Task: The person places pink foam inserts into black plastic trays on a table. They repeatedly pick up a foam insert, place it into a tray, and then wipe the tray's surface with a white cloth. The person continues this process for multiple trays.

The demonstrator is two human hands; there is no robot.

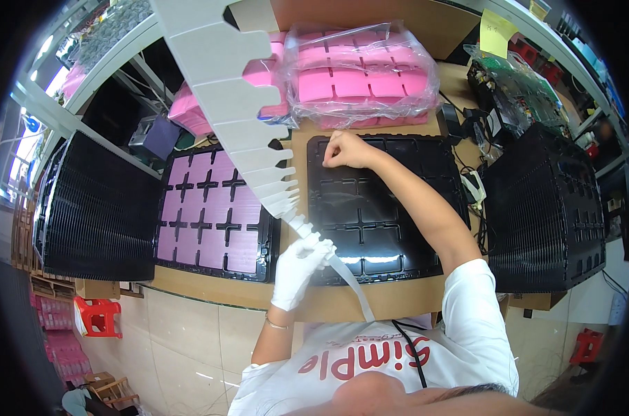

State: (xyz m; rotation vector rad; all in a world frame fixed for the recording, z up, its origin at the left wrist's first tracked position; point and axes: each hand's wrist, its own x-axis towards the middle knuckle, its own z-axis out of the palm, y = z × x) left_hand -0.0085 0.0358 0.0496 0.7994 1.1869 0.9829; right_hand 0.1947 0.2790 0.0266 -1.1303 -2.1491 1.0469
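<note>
My left hand [302,267], in a white glove, is closed on a long white strip [241,118] with a notched, tabbed right edge. The strip rises toward the top of the picture, and its narrow tail hangs toward my shirt. My bare right hand [347,150] is closed in a pinch over the upper left corner of a black plastic tray [359,197] with moulded compartments. Whatever lies between those fingertips is hidden or too small to name. Left of the strip lies another black tray [264,239], its compartments filled with pink-purple sheet pieces [202,201].
Tall stacks of black trays stand at the left [96,208] and right [543,215]. Clear plastic wraps pink foam blocks [363,76] at the back. Cables and circuit boards [515,87] sit at the back right. Red stools [98,317] are on the floor.
</note>
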